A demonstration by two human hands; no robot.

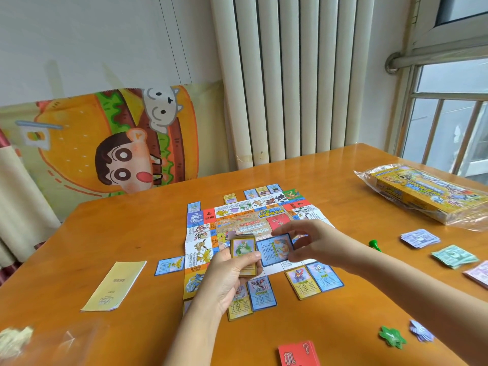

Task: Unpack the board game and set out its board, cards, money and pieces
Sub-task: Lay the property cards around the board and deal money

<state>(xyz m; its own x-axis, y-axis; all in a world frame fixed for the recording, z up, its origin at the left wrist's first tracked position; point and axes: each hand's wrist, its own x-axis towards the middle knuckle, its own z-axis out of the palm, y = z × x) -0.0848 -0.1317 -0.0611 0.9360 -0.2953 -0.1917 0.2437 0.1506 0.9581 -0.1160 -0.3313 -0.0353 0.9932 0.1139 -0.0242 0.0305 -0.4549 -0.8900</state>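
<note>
Writing is legible in two places. The red card stack (298, 353), on the viewer's side of the game board (253, 223), shows the character "机" and a question mark. An orange square on the board's left side reads "2500". Print on the yellow leaflet (115, 285) left of the board, and on the plastic-wrapped game box (427, 194) far right of it, is too small to read.

Surface: an orange wooden table (132, 233). Beyond the board stands a white column radiator (290, 75), with a cartoon burger cloth (113, 143) to its left and a barred window (449, 128) to its right.

The board lies flat and unfolded, mid-table. Property cards (261, 293) lie just beside its near, left and far edges. Right of the board, well apart from it, lie a purple money stack (420, 237), a green money stack (454, 256), a pink money stack (478, 277), a green pawn (375, 244) and a green star token (392, 336).

The left hand (227, 276) is over the board's near edge, fingers and thumb curled round an upright card deck (243, 249). The right hand (309, 244), over the board's right half, pinches a single blue-bordered card (274, 250) between thumb and fingers, just beside the deck.
</note>
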